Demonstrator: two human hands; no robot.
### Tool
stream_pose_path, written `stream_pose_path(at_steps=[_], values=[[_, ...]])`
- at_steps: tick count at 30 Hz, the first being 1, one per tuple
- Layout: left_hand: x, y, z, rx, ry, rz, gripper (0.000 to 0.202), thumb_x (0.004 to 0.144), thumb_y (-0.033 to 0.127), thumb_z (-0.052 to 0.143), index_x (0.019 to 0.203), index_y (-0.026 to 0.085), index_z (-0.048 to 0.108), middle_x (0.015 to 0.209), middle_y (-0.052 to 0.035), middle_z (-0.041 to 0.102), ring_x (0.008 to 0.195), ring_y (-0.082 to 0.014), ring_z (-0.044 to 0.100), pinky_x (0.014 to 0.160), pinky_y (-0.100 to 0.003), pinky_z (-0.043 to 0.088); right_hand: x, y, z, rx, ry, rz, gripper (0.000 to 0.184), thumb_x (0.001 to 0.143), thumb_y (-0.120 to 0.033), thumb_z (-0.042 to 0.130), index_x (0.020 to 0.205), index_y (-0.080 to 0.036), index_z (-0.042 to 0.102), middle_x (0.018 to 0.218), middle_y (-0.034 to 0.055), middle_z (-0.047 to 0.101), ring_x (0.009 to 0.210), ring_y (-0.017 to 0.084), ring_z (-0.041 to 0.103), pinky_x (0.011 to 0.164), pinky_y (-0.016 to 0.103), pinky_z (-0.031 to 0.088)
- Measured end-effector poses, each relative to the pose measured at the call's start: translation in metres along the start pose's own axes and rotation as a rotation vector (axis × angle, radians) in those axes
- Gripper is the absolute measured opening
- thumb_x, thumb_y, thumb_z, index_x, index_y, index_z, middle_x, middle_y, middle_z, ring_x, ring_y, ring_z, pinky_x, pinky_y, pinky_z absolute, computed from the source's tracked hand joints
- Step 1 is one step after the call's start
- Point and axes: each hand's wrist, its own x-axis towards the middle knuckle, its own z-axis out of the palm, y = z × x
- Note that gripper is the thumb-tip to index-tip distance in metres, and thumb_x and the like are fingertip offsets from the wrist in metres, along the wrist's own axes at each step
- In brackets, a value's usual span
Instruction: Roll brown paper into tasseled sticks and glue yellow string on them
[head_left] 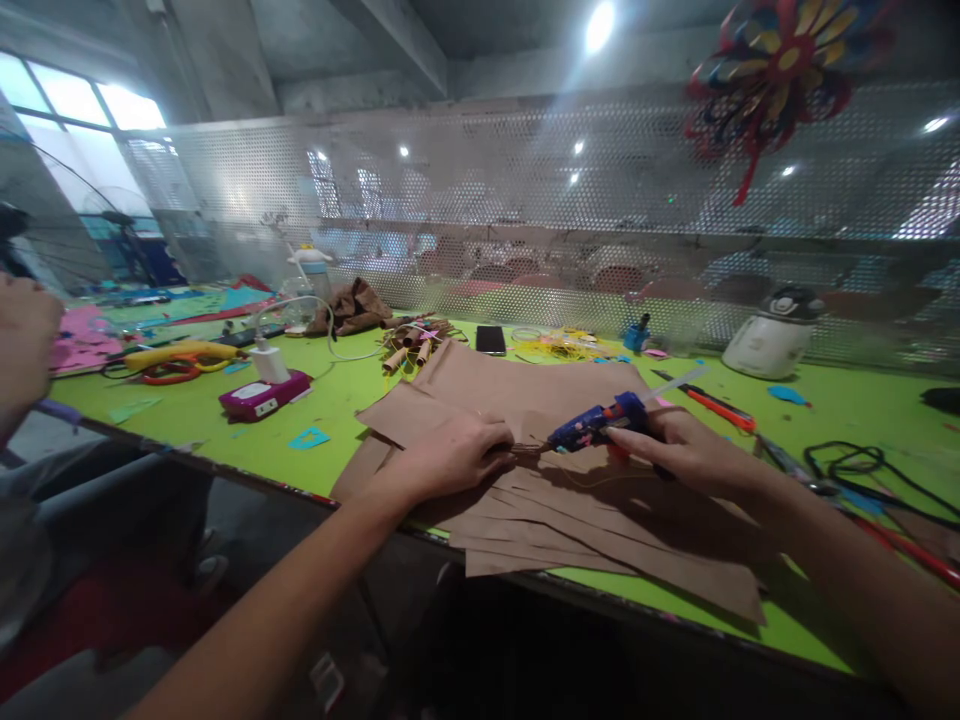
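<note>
My right hand (pixel 686 447) is wrapped round a dark blue glue gun (pixel 596 425) with a clear glue stick (pixel 686 380) poking out of its back end. The gun's nozzle points left and meets, or nearly meets, a thin bundle of brown twisted strips (pixel 529 449). Closed fingers of my left hand (pixel 465 455) pinch the other end of that bundle, low over the paper. Under both hands lie overlapping sheets of brown kraft paper (pixel 525 380), some cut into strips along the front.
A purple power strip (pixel 266 395) with a white plug stands left, near orange scissors (pixel 171 370). Brown paper rolls (pixel 409 350), a black phone (pixel 490 340) and yellow strands (pixel 570 345) lie behind. A red cutter (pixel 712 405) and white jug (pixel 772 335) are right. Another person's hand (pixel 26 340) shows far left.
</note>
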Motion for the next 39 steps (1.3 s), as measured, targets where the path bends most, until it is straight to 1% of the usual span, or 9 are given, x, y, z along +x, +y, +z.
stream_pose_path(at_steps=[5, 9, 15, 19, 22, 24, 31, 34, 39], values=[[-0.001, 0.001, -0.001, 0.012, 0.001, 0.002, 0.026, 0.092, 0.034, 0.040, 0.088, 0.017, 0.059, 0.087, -0.0047, 0.058, 0.076, -0.0139, 0.054, 0.067, -0.024, 0.038, -0.002, 0.003, -0.008, -0.035, 0.003, 0.035, 0.046, 0.086, -0.053, 0.042, 0.068, -0.017, 0.065, 0.061, 0.0019, 0.052, 0.054, 0.012, 0.042, 0.049, 0.026, 0.032], [-0.001, 0.001, -0.001, 0.010, 0.008, -0.002, 0.029, 0.092, 0.036, 0.039, 0.087, 0.017, 0.060, 0.087, -0.0047, 0.057, 0.076, -0.0138, 0.054, 0.067, -0.023, 0.038, -0.004, 0.006, -0.011, 0.004, 0.037, 0.051, 0.048, 0.086, -0.055, 0.042, 0.070, -0.017, 0.066, 0.058, 0.0009, 0.050, 0.051, 0.011, 0.041, 0.048, 0.025, 0.032], [0.001, 0.001, -0.003, -0.045, -0.028, -0.024, 0.035, 0.093, 0.036, 0.034, 0.097, 0.018, 0.063, 0.091, -0.0061, 0.059, 0.079, -0.0145, 0.055, 0.069, -0.024, 0.039, -0.004, 0.001, -0.007, 0.033, 0.036, 0.035, 0.048, 0.085, -0.055, 0.043, 0.069, -0.016, 0.067, 0.066, 0.0036, 0.058, 0.057, 0.012, 0.046, 0.052, 0.025, 0.035], [0.006, -0.002, -0.007, -0.136, -0.109, -0.052, 0.035, 0.093, 0.036, 0.035, 0.097, 0.016, 0.064, 0.090, -0.0065, 0.063, 0.080, -0.0150, 0.056, 0.070, -0.024, 0.039, -0.002, -0.001, -0.002, 0.044, 0.013, 0.039, 0.046, 0.086, -0.052, 0.043, 0.071, -0.016, 0.067, 0.067, 0.0038, 0.059, 0.060, 0.014, 0.050, 0.055, 0.026, 0.037], [0.009, -0.005, -0.012, -0.226, -0.205, -0.095, 0.037, 0.092, 0.037, 0.035, 0.091, 0.015, 0.064, 0.083, -0.0050, 0.064, 0.073, -0.0137, 0.055, 0.067, -0.023, 0.039, -0.001, 0.000, -0.001, 0.010, 0.030, 0.048, 0.046, 0.085, -0.053, 0.043, 0.071, -0.016, 0.067, 0.063, 0.0028, 0.056, 0.058, 0.014, 0.049, 0.054, 0.026, 0.037], [0.012, -0.008, -0.013, -0.264, -0.240, -0.104, 0.037, 0.092, 0.038, 0.035, 0.089, 0.014, 0.063, 0.081, -0.0039, 0.064, 0.070, -0.0127, 0.054, 0.065, -0.023, 0.038, -0.001, 0.000, 0.000, -0.019, 0.042, 0.053, 0.046, 0.085, -0.053, 0.043, 0.069, -0.017, 0.067, 0.060, 0.0017, 0.054, 0.055, 0.013, 0.047, 0.052, 0.026, 0.035], [0.017, -0.018, -0.005, -0.361, -0.243, -0.038, 0.037, 0.090, 0.037, 0.037, 0.078, 0.013, 0.060, 0.074, -0.0024, 0.060, 0.065, -0.0113, 0.049, 0.061, -0.022, 0.036, -0.002, 0.000, 0.004, -0.040, 0.047, 0.026, 0.047, 0.086, -0.054, 0.041, 0.070, -0.017, 0.065, 0.061, 0.0023, 0.055, 0.055, 0.013, 0.047, 0.051, 0.025, 0.036], [0.017, -0.021, -0.003, -0.414, -0.248, -0.045, 0.037, 0.090, 0.038, 0.038, 0.077, 0.012, 0.061, 0.074, -0.0029, 0.060, 0.065, -0.0115, 0.050, 0.062, -0.022, 0.037, -0.003, 0.002, 0.005, -0.046, 0.052, 0.029, 0.046, 0.085, -0.054, 0.043, 0.069, -0.016, 0.064, 0.061, 0.0027, 0.056, 0.054, 0.013, 0.047, 0.049, 0.025, 0.035], [0.015, -0.021, -0.004, -0.408, -0.240, -0.057, 0.037, 0.090, 0.038, 0.038, 0.078, 0.012, 0.062, 0.071, -0.0027, 0.060, 0.063, -0.0110, 0.050, 0.061, -0.022, 0.037, -0.001, 0.004, 0.004, 0.014, 0.041, -0.005, 0.046, 0.085, -0.053, 0.043, 0.069, -0.016, 0.065, 0.064, 0.0034, 0.058, 0.058, 0.014, 0.050, 0.052, 0.025, 0.037]])
